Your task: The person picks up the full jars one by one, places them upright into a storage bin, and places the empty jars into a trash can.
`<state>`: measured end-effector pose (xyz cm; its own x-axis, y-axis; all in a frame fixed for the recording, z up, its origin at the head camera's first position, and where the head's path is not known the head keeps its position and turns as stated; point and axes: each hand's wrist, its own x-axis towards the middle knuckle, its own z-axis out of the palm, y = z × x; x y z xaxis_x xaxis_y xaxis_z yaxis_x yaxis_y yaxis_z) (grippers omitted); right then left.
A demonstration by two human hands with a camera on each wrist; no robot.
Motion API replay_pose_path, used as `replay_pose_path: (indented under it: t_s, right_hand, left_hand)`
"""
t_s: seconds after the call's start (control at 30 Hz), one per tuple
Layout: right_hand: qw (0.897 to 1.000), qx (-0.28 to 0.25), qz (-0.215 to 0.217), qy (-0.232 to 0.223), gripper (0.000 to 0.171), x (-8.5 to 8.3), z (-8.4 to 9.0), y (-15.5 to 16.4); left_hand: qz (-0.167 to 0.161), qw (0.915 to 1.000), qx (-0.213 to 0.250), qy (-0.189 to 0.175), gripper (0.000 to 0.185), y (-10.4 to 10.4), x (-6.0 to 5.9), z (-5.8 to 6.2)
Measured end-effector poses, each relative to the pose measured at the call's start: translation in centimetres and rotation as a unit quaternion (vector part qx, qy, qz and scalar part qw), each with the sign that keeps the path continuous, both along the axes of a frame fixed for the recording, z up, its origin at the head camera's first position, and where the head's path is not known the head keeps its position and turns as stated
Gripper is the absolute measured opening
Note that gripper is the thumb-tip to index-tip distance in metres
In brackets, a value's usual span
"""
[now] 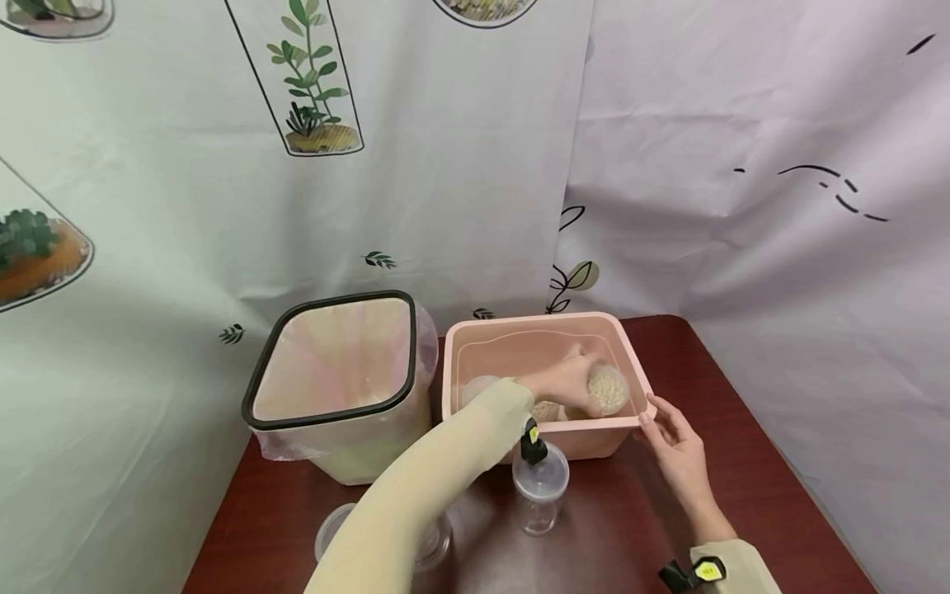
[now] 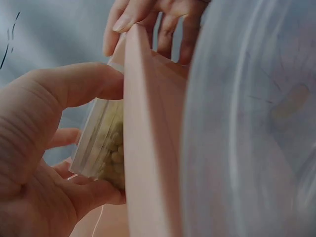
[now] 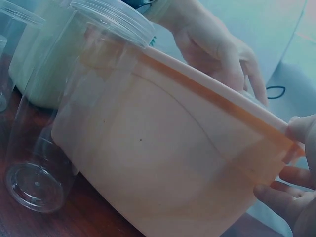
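Observation:
In the head view my left hand reaches into a pink plastic bin. It grips a clear jar of pale beans near the bin's right end. From the left wrist, thumb and fingers curl round this jar, and part of it is hidden behind the bin wall. My right hand holds the bin's front right corner, thumb on the rim and fingers below, as the right wrist view also shows. More jars, partly covered by the left forearm, lie inside the bin.
A lidded clear jar stands right before the bin. More clear containers sit left, partly behind the left sleeve. A trash can with a black rim and liner stands left of the bin. Printed curtains hang behind the dark red table.

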<state>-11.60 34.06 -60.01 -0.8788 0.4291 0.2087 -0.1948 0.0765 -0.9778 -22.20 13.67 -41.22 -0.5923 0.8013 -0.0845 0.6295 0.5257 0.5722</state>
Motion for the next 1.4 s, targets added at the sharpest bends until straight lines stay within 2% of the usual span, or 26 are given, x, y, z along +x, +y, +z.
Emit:
replay_pose_path:
  t_s: [0.07,0.17,0.3,0.43,0.53,0.67,0.73,0.9,1.0,1.1,1.13,1.3,1.4]
  right_hand:
    - [1.0,0.002,0.0,0.003,0.047,0.0,0.1,-0.2]
    - [1.0,0.011,0.001,0.004,0.046,0.1,0.2,-0.3]
    - [1.0,0.008,0.002,0.006,0.046,0.1,0.0,-0.1]
    - [1.0,0.001,-0.001,0.004,0.046,0.1,-0.2,0.0]
    - [1.0,0.006,-0.002,0.005,0.046,0.1,-0.4,0.0]
    - [1.0,0.017,-0.008,0.001,0.046,0.4,-0.3,-0.1]
    - [1.0,0.022,-0.008,-0.004,0.046,0.4,-0.3,-0.1]
    - [1.0,0.017,0.001,0.0,0.047,0.1,-0.4,0.1]
    - [1.0,0.014,0.004,0.004,0.047,0.1,-0.3,0.2]
    - [1.0,0.003,0.012,0.014,0.048,0.1,-0.1,0.2]
    - [0.999,-0.015,0.031,0.031,0.046,0.6,1.0,-0.3]
    - [0.999,-0.019,0.035,0.037,0.047,0.7,1.4,-0.5]
    - [1.0,0.01,0.009,0.013,0.047,0.2,0.4,-0.2]
  left_hand:
    - [0.002,0.9999,-0.01,-0.006,0.087,0.1,0.0,-0.1]
    - [0.009,0.9998,-0.018,0.006,0.084,0.3,0.0,-0.2]
    - [0.037,0.9989,-0.026,0.012,0.073,0.6,-0.2,-0.6]
    - [0.07,0.9965,-0.045,-0.001,0.061,0.8,-0.4,-1.2]
    - [0.086,0.9941,-0.065,-0.008,0.058,0.9,-0.2,-1.7]
    - [0.085,0.993,-0.083,-0.007,0.062,1.1,0.0,-2.5]
    - [0.073,0.9934,-0.089,-0.005,0.063,1.1,0.1,-2.6]
    - [0.075,0.9937,-0.077,-0.031,0.065,0.8,0.1,-2.0]
    - [0.084,0.9939,-0.051,-0.049,0.068,0.4,0.1,-1.6]
    - [0.085,0.9942,-0.02,-0.063,0.063,0.2,0.1,-1.4]
    - [0.086,0.9942,-0.013,-0.063,0.061,0.2,0.1,-1.3]
    - [0.105,0.9933,0.011,-0.048,0.054,0.2,0.1,-0.8]
    - [0.116,0.9921,0.024,-0.041,0.051,0.0,0.1,-0.5]
